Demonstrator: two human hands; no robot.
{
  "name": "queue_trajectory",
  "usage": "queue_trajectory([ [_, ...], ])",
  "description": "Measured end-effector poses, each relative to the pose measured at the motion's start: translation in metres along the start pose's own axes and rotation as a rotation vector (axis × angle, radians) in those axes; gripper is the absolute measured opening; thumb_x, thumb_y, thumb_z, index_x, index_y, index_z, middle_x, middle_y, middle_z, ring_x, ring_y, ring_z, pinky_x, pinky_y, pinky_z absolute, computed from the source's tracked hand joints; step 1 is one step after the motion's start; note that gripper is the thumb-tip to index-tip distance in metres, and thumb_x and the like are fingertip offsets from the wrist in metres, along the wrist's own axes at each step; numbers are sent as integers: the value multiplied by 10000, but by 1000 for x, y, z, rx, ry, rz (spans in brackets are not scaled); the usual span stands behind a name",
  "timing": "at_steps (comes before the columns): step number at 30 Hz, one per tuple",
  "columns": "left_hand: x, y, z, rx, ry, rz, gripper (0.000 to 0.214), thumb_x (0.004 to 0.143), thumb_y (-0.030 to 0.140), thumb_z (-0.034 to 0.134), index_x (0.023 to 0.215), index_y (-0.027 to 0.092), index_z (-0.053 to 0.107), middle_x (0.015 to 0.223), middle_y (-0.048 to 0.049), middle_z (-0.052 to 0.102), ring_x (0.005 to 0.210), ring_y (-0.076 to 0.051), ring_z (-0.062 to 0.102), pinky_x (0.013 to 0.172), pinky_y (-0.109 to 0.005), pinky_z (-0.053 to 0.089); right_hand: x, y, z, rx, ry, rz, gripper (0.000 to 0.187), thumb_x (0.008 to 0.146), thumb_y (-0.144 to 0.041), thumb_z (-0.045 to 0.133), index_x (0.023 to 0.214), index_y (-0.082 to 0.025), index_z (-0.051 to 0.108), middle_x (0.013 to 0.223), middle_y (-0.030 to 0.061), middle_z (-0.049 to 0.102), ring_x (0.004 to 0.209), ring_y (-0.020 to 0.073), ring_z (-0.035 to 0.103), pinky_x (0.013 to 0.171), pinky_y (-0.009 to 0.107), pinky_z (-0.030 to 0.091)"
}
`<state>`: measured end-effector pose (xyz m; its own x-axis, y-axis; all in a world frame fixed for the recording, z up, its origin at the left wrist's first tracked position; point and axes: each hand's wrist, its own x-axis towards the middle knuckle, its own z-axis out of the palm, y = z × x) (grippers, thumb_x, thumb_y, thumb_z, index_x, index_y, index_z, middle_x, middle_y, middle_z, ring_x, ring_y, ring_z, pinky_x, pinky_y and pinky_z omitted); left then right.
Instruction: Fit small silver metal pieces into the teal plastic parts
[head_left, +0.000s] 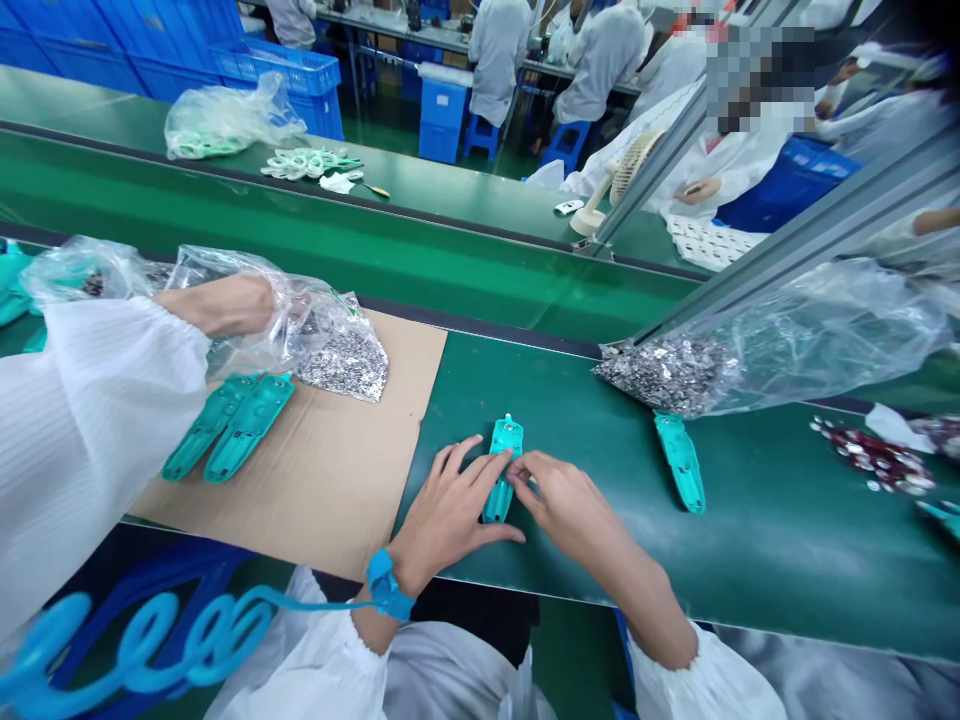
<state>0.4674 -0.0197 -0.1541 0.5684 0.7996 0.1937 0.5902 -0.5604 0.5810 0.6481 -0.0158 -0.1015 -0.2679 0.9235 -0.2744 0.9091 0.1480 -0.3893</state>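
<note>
A teal plastic casing point(508, 436), long and narrow, lies on the green work surface in front of me. My left hand point(450, 500) is laid over its lower left part with the fingers stretched and apart, hiding some of it. A blue wrist strap point(388, 584) with a coiled cord goes round my left wrist. At the casing's right edge, my right hand point(555, 495) has its fingertips pinched together. Whatever is between those fingertips, if anything, is too small or hidden to make out.
Left, a co-worker's hand point(236, 303) reaches into a clear bag of small shiny metal parts point(345, 360) on cardboard point(322, 470), beside two teal casings point(247, 428). Right stand another bag of metal parts point(675, 375), a teal casing point(680, 462) and a metal post point(667, 150).
</note>
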Motion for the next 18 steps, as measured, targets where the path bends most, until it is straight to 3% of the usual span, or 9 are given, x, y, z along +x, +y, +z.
queue_trajectory([
  [18,-1,0,2,11,-5,-13,980,735,676,642,1509,227,243,1373,-95,555,1382,-351,339,1087,-522,337,-1,-1,2,-126,14,-33,192,1015,-236,406,927,-194,573,945,34,646,784,184,602,624,294,306],
])
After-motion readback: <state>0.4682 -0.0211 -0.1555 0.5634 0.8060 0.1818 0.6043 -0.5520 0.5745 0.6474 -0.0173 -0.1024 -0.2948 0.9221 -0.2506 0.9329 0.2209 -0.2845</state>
